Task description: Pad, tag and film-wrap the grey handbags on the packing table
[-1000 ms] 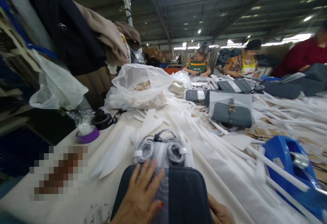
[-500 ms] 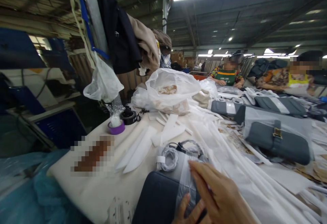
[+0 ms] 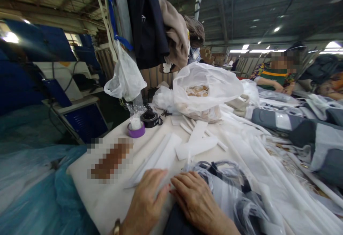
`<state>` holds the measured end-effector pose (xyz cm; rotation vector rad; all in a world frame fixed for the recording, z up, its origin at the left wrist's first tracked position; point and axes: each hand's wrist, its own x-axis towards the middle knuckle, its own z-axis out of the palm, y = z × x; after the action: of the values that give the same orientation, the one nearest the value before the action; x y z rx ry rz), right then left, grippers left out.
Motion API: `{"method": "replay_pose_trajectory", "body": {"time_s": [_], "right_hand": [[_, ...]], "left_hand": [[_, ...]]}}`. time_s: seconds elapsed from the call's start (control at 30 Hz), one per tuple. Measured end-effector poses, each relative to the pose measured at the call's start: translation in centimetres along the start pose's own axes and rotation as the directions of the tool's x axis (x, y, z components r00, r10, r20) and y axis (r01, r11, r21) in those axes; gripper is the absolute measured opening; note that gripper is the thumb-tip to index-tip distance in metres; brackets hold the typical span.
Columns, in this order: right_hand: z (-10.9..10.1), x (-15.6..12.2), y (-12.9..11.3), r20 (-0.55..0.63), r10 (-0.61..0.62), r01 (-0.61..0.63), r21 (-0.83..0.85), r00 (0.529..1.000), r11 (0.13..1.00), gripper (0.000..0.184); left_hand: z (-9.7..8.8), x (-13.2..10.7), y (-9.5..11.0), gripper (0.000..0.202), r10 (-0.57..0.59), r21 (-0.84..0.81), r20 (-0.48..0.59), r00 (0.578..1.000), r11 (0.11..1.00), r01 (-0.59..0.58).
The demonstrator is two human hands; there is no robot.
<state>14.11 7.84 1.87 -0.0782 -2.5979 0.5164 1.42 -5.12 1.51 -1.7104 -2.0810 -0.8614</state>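
Observation:
A dark blue-grey handbag (image 3: 174,220) lies at the table's near edge, partly covered by my right hand and forearm. My right hand (image 3: 197,201) is closed over its upper left side, fingers together and bent. My left hand (image 3: 144,201) is just left of the bag, thumb apart from the curved fingers, above the white foam strips (image 3: 166,153); nothing shows clearly in it. Plastic-wrapped straps (image 3: 222,170) and translucent wrapping (image 3: 227,192) lie on the bag's right part.
Purple tape (image 3: 136,130) and black tape (image 3: 150,120) sit at the far left edge. A large white plastic bag (image 3: 206,101) of scraps stands behind. Wrapped grey bags (image 3: 276,120) fill the right side, where a co-worker (image 3: 276,79) sits. Blue plastic sheeting (image 3: 53,199) lies left.
My view has turned left. My hands have moved from the bag's taped wrapping to its left side, and my left hand has come away from the wrapping. The straps have shifted right.

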Motion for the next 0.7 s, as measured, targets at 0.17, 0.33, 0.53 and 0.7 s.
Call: {"method": "replay_pose_trajectory", "body": {"time_s": [0.17,0.33,0.53,0.7], "right_hand": [[2.0,0.1,-0.2,0.048,0.082,-0.077,-0.094,0.995,0.993,0.023],[2.1,-0.3,0.1,0.045,0.056,-0.049,-0.152,0.997,0.987,0.027],[0.5,0.1,-0.3,-0.021,0.014,-0.018,-0.189,1.000,0.982,0.045],[-1.4,-0.7,-0.5,-0.114,0.022,-0.048,-0.228,0.993,0.972,0.049]], "left_hand": [[2.4,4.6,-4.0,0.020,-0.398,0.171,0.274,0.875,0.916,0.363],[3.6,6.0,-2.8,0.030,-0.481,0.227,0.386,0.787,0.876,0.425],[4.0,7.1,-3.3,0.035,-0.554,0.194,0.453,0.698,0.826,0.530],[2.7,7.2,-3.6,0.013,-0.605,0.125,0.457,0.652,0.769,0.627]]}}
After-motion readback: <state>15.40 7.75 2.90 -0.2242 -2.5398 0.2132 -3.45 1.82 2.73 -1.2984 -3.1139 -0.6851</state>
